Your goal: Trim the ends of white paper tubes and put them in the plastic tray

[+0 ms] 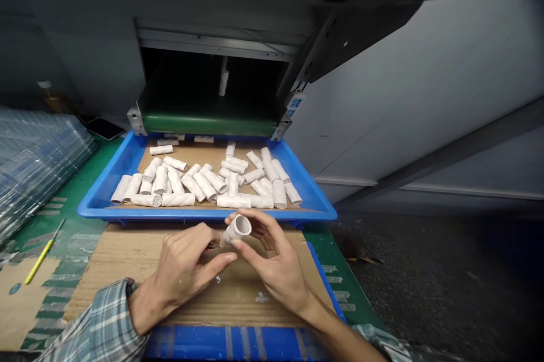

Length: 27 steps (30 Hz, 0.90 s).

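A short white hollow tube (237,229) is in my right hand (276,260), gripped between thumb and fingers with its open end tilted up toward me. My left hand (182,265) is close by on the left, its fingers curled and its thumb pointing at the tube. Between those fingers a small dark and reddish thing with a thin metallic tip (213,246) shows next to the tube; most of it is hidden. Both hands are above a cardboard sheet (127,260), on which small white scraps (262,297) lie.
Beyond the hands a blue tray (204,214) holds many similar tubes (204,186). A green conveyor belt (208,124) ends over its far edge, with one tube (223,83) on it. Left are a yellow pen-like tool (40,260), a phone (105,128) and clear plastic-wrapped goods (38,152).
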Each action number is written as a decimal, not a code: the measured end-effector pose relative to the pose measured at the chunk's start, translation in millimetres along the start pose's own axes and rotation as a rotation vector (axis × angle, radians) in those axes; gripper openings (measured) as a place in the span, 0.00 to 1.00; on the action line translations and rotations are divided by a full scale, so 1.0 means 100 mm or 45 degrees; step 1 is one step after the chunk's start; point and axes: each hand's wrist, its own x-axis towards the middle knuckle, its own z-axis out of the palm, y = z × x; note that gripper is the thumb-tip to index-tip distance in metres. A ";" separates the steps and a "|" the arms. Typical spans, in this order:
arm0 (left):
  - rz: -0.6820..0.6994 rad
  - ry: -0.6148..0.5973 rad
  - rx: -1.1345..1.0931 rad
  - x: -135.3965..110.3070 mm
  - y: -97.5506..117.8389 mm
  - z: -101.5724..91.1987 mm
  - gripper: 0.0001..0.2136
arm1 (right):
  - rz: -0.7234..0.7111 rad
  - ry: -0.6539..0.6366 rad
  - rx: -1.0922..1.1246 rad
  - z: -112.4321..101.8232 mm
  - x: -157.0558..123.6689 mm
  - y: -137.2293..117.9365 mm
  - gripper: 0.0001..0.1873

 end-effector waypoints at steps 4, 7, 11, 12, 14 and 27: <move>-0.004 -0.006 -0.128 -0.01 0.01 0.02 0.19 | 0.241 0.038 0.470 0.03 0.04 -0.02 0.25; 0.089 0.002 -0.222 -0.02 0.03 0.04 0.18 | 0.397 0.013 0.670 0.06 0.05 -0.02 0.23; 0.137 0.114 -0.259 0.01 0.06 0.00 0.11 | 0.614 -0.161 0.795 0.12 0.02 0.00 0.21; 0.131 0.140 -0.252 0.02 0.07 -0.02 0.11 | 0.646 -0.216 0.821 0.14 0.01 0.00 0.20; 0.131 0.173 -0.240 0.04 0.07 -0.05 0.11 | 0.677 -0.326 0.862 0.16 -0.01 0.00 0.20; 0.193 0.251 -0.327 0.02 0.08 -0.09 0.16 | 0.764 -0.542 0.528 0.08 0.00 -0.20 0.30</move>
